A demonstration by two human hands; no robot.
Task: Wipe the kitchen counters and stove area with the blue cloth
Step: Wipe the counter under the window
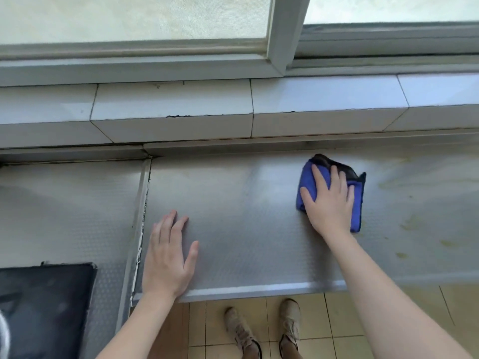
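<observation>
The blue cloth (307,177), folded with a dark patch at its far corner, lies on the grey textured metal counter (246,203) toward the right. My right hand (329,200) presses flat on top of it with fingers spread, covering most of the cloth. My left hand (168,257) rests palm down on the bare counter near its front edge, fingers apart, holding nothing. The black stove top (44,307) sits at the lower left, on a neighbouring counter section.
A white tiled ledge (171,104) and a window frame (282,35) run along the back. A seam (141,216) with peeling sealant divides the two counter sections. Yellowish stains (404,226) mark the counter's right part. Below are the tiled floor and my shoes (261,330).
</observation>
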